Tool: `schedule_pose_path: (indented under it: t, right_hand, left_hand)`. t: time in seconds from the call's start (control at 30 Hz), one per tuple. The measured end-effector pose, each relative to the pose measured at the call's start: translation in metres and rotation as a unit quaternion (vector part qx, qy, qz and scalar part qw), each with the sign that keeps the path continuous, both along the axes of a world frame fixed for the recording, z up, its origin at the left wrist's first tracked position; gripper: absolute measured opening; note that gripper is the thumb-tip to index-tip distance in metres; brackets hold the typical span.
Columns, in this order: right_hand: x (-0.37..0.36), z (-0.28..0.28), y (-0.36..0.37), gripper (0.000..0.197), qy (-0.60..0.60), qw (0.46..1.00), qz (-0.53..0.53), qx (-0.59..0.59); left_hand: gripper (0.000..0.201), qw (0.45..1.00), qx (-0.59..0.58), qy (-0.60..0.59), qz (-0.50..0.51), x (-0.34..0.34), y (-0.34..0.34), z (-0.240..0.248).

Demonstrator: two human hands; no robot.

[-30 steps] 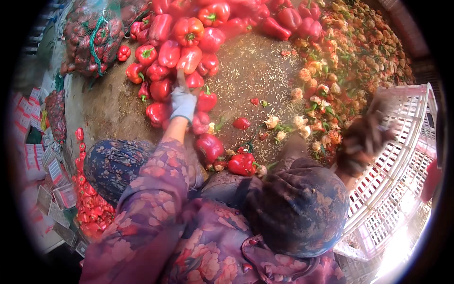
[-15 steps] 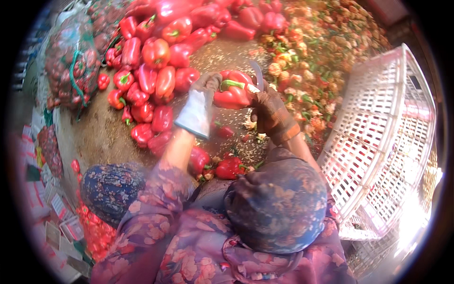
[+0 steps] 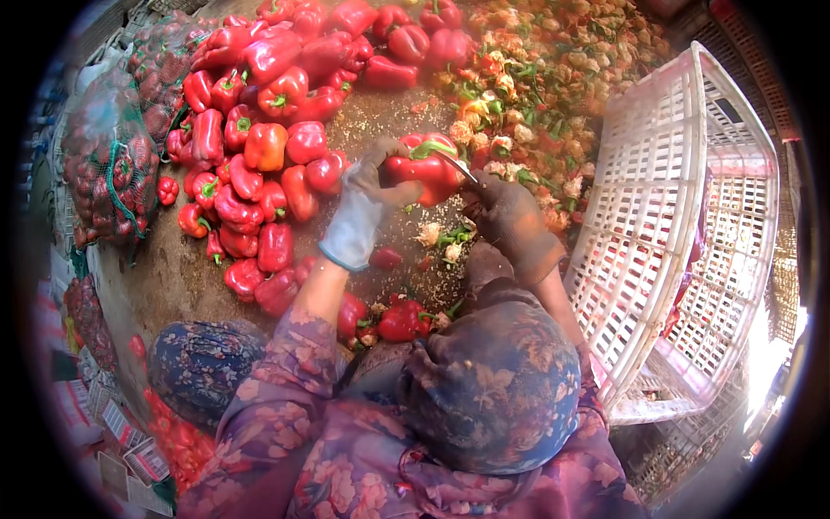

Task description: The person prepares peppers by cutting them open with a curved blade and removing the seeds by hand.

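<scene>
- Red bell pepper (image 3: 441, 183) is held up over the middle of the brown floor (image 3: 164, 290), between the two gloved hands, with its green stem (image 3: 428, 150) turned upward.
- The pepper is grasped by the left hand (image 3: 356, 212), its fingers and thumb being wrapped about the near side.
- A knife (image 3: 456, 166) is gripped in the right hand (image 3: 516, 221); its slim blade is laid against the stem end, though how deep it is sunk cannot be told.
- The step in hand is judged to be the cutting out of stem and core; a steady left grip seems called for, with the blade to be guided round the stem and kept clear of the left fingers.
- Whole peppers (image 3: 264, 147) are heaped from the far edge down the left side of the floor, their skins glossy, lobed and taut, mostly red, with one tinged orange.
- Severed cores (image 3: 566, 112) are piled toward the far right corner, pale, crumbly and knobbed, with green stems mixed in.
- Fine pale seeds are scattered over the bare, gritty ground between the two piles.
- Bulging net sacks (image 3: 108, 164) of soft green mesh are set at the left edge.
- A white crate (image 3: 644, 208) of stiff, slotted plastic is stood tilted at the right edge.
- The knees are covered in thin floral cloth (image 3: 488, 381), and the left glove's pale knit is browned at the fingers.
</scene>
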State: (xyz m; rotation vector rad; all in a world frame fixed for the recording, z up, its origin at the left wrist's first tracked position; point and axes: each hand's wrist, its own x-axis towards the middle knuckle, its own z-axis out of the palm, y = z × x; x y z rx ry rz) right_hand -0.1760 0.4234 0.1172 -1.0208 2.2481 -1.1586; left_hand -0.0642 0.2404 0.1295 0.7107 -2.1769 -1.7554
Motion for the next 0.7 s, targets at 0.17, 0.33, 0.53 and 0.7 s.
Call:
schedule_pose_path:
  t: [0.17,0.33,0.53,0.7]
  right_hand:
    - [-0.002,0.004,-0.006,0.02,0.032,0.998,0.01,0.056]
    - [0.025,-0.059,0.004,0.027,-0.041,0.984,-0.01,0.172]
    - [0.028,-0.065,0.029,0.044,-0.242,0.957,-0.16,0.01]
    - [0.003,0.032,-0.006,0.076,-0.413,0.875,-0.029,-0.25]
  left_hand:
    - [0.037,0.997,-0.044,0.059,-0.023,0.001,-0.007,-0.002]
    - [0.033,0.995,0.014,0.101,-0.001,0.003,-0.009,-0.016]
    - [0.038,0.951,0.282,0.126,0.012,-0.002,-0.016,0.015]
    - [0.049,0.968,0.236,0.073,-0.032,-0.002,-0.008,0.008]
